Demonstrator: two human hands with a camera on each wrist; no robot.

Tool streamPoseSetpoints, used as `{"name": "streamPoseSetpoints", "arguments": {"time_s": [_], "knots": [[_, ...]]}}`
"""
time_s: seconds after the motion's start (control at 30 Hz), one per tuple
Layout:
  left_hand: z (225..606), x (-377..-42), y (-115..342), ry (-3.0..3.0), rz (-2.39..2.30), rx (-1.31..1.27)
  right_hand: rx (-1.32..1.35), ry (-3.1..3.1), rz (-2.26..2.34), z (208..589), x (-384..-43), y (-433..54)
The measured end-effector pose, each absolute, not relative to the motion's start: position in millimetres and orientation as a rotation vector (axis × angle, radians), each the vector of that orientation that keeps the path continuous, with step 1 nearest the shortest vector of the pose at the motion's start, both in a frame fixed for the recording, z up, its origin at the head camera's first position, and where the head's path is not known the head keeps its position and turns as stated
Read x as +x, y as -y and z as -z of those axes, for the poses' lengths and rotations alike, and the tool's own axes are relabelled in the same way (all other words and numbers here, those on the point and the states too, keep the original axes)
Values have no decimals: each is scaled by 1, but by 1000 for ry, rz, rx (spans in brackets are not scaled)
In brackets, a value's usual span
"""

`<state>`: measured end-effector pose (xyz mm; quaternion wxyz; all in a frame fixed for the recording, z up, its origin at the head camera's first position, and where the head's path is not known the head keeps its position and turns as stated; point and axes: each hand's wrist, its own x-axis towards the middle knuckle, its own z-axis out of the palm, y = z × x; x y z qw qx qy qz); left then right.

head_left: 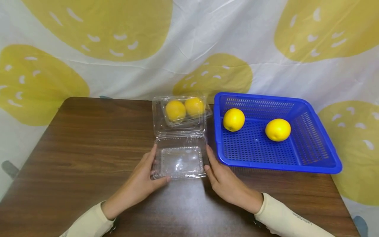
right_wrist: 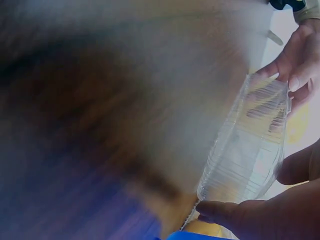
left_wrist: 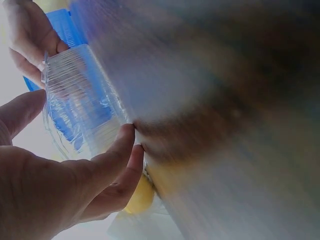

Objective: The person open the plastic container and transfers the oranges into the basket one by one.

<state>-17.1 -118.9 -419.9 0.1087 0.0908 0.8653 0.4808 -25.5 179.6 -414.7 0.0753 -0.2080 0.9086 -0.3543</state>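
Note:
A clear plastic clamshell box (head_left: 180,161) lies with its lid (head_left: 160,115) opened back, away from the person. The left hand (head_left: 145,176) holds the tray's left side, thumb at the front corner. On the opposite side, the right hand (head_left: 226,179) holds the wall with its thumb near the rim. The tray (right_wrist: 245,145) has nothing in it. Behind the raised lid, two yellow fruits (head_left: 175,111) sit in another clear box (head_left: 208,112), seen through the plastic. Two more yellow fruits (head_left: 278,130) lie apart in a blue basket (head_left: 278,167).
The basket stands close to the right hand and box. The brown wooden table (head_left: 97,138) extends to the left and in front. A white curtain (head_left: 133,79) with yellow fruit prints hangs behind the table's far edge.

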Motion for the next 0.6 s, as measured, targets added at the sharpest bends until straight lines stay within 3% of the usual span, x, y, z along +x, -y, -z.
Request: {"name": "streamPoseSetpoints", "arguments": {"time_s": [0.6], "knots": [[417,2,155,-2593,-1388,233,-746,-2645,994,419,-17,-149]]}}
